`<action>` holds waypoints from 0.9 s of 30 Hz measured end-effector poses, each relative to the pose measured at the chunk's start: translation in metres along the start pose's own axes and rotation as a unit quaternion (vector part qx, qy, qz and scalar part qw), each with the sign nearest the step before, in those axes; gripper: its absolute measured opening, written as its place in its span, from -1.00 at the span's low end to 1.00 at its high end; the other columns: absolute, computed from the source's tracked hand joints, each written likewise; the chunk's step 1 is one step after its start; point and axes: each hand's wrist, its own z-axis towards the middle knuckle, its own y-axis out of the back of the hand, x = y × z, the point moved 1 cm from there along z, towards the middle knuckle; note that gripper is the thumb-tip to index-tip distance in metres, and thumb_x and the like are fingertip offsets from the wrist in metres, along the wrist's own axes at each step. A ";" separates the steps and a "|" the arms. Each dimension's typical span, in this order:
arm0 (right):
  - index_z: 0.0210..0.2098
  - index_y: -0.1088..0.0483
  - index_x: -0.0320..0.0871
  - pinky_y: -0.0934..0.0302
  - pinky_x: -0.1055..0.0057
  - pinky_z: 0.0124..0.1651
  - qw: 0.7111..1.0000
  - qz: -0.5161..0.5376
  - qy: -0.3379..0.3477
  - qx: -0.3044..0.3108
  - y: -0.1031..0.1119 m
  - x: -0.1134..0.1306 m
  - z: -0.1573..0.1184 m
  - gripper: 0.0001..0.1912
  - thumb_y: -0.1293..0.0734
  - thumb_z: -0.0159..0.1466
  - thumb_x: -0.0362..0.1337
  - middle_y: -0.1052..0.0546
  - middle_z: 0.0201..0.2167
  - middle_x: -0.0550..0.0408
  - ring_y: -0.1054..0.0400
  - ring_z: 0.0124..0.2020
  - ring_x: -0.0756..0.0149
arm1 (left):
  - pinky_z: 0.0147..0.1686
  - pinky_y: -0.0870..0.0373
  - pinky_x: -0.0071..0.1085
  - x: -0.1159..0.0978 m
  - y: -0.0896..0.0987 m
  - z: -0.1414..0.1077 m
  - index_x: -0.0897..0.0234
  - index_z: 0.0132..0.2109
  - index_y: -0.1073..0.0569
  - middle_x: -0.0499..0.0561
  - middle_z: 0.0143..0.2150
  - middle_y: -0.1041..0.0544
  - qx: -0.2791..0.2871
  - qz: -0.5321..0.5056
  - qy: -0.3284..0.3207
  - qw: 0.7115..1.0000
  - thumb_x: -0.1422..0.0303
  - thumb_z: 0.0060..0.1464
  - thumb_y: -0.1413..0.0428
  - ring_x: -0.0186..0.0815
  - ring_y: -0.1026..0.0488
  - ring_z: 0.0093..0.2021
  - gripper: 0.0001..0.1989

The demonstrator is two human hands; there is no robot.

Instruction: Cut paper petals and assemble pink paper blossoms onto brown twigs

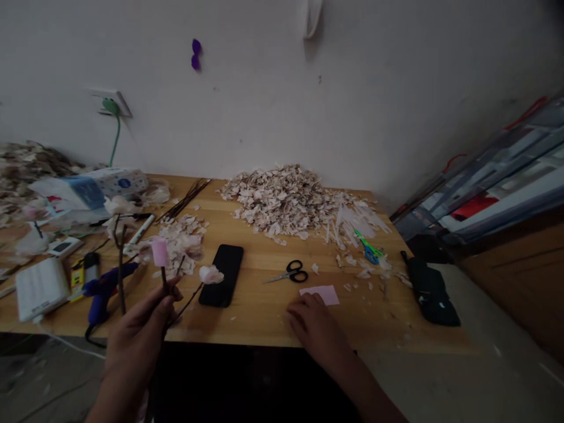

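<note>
My left hand (143, 326) is closed around a thin dark twig (120, 264) with pale paper blossoms, one pink bud (159, 252) at the top and a white flower (211, 274) off to the right. It hovers over the front edge of the wooden table (264, 317). My right hand (314, 324) lies flat on the tabletop, fingers touching the edge of a small pink paper sheet (320, 293). Black-handled scissors (291, 272) lie just beyond that hand. A black phone (222, 275) rests between my two hands.
A big heap of pale petal scraps (282, 200) fills the back of the table. Green-blue scissors (369, 249), white strips, a black pouch (429, 291), a blue glue gun (103, 291), a white box (39, 288), tissue packs (94, 187) and loose twigs (185, 200) lie around. Shelving stands at right.
</note>
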 end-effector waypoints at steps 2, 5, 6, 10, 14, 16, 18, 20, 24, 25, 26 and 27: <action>-0.33 -0.52 -0.07 -0.28 0.25 -0.09 0.997 0.040 0.020 0.060 0.014 -0.002 -0.012 -0.86 -0.34 0.34 -0.35 -0.52 -0.26 0.04 -0.38 -0.13 0.15 | -0.41 -0.46 -0.63 0.004 0.001 0.001 0.10 0.01 -0.60 -0.07 -0.19 -0.55 0.003 0.018 -0.003 1.000 0.05 -0.04 -0.29 -0.47 -0.38 -0.41 -0.54; -0.46 -0.45 -0.06 -0.22 0.39 -0.31 0.995 0.089 0.015 0.031 0.041 -0.009 -0.028 -0.76 -0.32 0.36 -0.26 -0.50 -0.44 0.16 -0.40 -0.38 0.29 | -0.39 -0.48 -0.59 0.010 0.002 0.004 0.10 0.03 -0.59 -0.06 -0.18 -0.54 0.002 0.010 0.006 1.000 0.05 -0.05 -0.29 -0.45 -0.38 -0.41 -0.51; -0.49 -0.41 -0.07 -0.19 0.39 -0.37 0.994 0.092 -0.010 -0.055 0.051 -0.010 -0.031 -0.70 -0.28 0.38 -0.21 -0.46 -0.50 0.17 -0.37 -0.45 0.31 | -0.39 -0.48 -0.59 0.012 0.002 0.004 0.10 0.03 -0.59 -0.06 -0.17 -0.54 0.002 0.005 0.008 1.000 0.05 -0.05 -0.29 -0.45 -0.37 -0.41 -0.51; -0.14 -0.47 -0.03 -0.30 0.37 -0.25 0.955 0.135 -0.040 -0.260 0.064 0.003 -0.034 -0.77 -0.18 0.43 -0.18 -0.53 -0.32 0.08 -0.45 -0.29 0.25 | -0.41 -0.45 -0.62 0.013 -0.003 0.004 0.13 0.02 -0.59 -0.06 -0.17 -0.54 0.014 0.000 0.013 1.000 0.06 -0.03 -0.28 -0.46 -0.38 -0.40 -0.53; 0.04 -0.43 0.02 -0.38 0.38 -0.25 0.968 0.185 0.107 -0.133 0.029 0.052 -0.028 -0.65 -0.19 0.35 -0.40 -0.59 -0.29 0.08 -0.50 -0.30 0.26 | -0.40 -0.47 -0.55 0.007 -0.015 -0.006 0.18 0.02 -0.59 -0.03 -0.21 -0.58 0.027 0.010 0.012 1.000 0.05 -0.03 -0.26 -0.41 -0.45 -0.39 -0.51; 0.01 -0.46 -0.01 -0.40 0.30 -0.23 0.961 0.179 0.196 -0.083 0.011 0.079 -0.025 -0.63 -0.21 0.31 -0.44 -0.60 -0.25 0.01 -0.49 -0.26 0.19 | -0.38 -0.51 -0.49 0.003 -0.021 -0.012 0.22 -0.01 -0.60 0.02 -0.19 -0.61 0.028 0.030 0.008 0.999 0.04 -0.05 -0.25 -0.32 -0.51 -0.32 -0.50; 0.01 -0.46 -0.05 -0.40 0.29 -0.22 0.951 0.207 0.208 -0.095 0.004 0.101 -0.020 -0.69 -0.23 0.34 -0.42 -0.60 -0.25 -0.01 -0.49 -0.26 0.20 | -0.37 -0.53 -0.43 0.000 -0.026 -0.018 0.22 -0.04 -0.62 0.06 -0.15 -0.64 0.038 0.048 -0.006 0.998 0.03 -0.06 -0.25 -0.23 -0.55 -0.27 -0.51; -0.05 -0.48 -0.05 -0.38 0.31 -0.19 0.939 0.254 0.183 -0.141 0.010 0.114 -0.009 -0.76 -0.25 0.36 -0.38 -0.58 -0.27 0.02 -0.47 -0.27 0.25 | -0.33 -0.56 -0.38 -0.002 -0.028 -0.022 0.20 -0.07 -0.63 0.07 -0.10 -0.64 0.057 0.060 -0.042 0.996 0.05 -0.03 -0.23 -0.17 -0.57 -0.21 -0.57; -0.18 -0.49 -0.06 -0.32 0.43 -0.32 0.902 0.378 0.073 -0.197 0.030 0.123 0.023 -0.87 -0.30 0.34 -0.24 -0.54 -0.38 0.13 -0.38 -0.43 0.37 | -0.11 -0.53 -0.34 -0.004 -0.029 -0.025 0.10 -0.05 -0.62 0.03 -0.06 -0.63 0.104 0.130 -0.152 0.974 0.16 0.11 -0.16 -0.17 -0.57 -0.07 -0.70; -0.16 -0.49 -0.07 -0.30 0.46 -0.35 0.895 0.403 0.046 -0.186 0.032 0.124 0.031 -0.86 -0.31 0.32 -0.22 -0.56 -0.35 0.13 -0.38 -0.43 0.38 | -0.09 -0.51 -0.35 -0.003 -0.030 -0.026 0.09 -0.03 -0.62 0.02 -0.07 -0.63 0.111 0.153 -0.175 0.966 0.18 0.14 -0.14 -0.18 -0.57 -0.06 -0.71; -0.12 -0.48 -0.07 -0.29 0.48 -0.38 0.890 0.420 0.026 -0.175 0.031 0.124 0.038 -0.82 -0.33 0.30 -0.21 -0.57 -0.30 0.13 -0.38 -0.42 0.39 | -0.09 -0.50 -0.36 -0.003 -0.030 -0.027 0.08 -0.02 -0.61 0.02 -0.07 -0.63 0.115 0.172 -0.193 0.959 0.19 0.17 -0.12 -0.19 -0.57 -0.07 -0.71; -0.07 -0.46 -0.07 -0.27 0.49 -0.40 0.888 0.430 0.012 -0.164 0.030 0.125 0.043 -0.76 -0.35 0.27 -0.20 -0.58 -0.25 0.11 -0.38 -0.41 0.39 | -0.11 -0.50 -0.37 -0.002 -0.031 -0.029 0.08 0.00 -0.60 0.03 -0.07 -0.63 0.116 0.185 -0.208 0.953 0.20 0.18 -0.11 -0.19 -0.58 -0.08 -0.71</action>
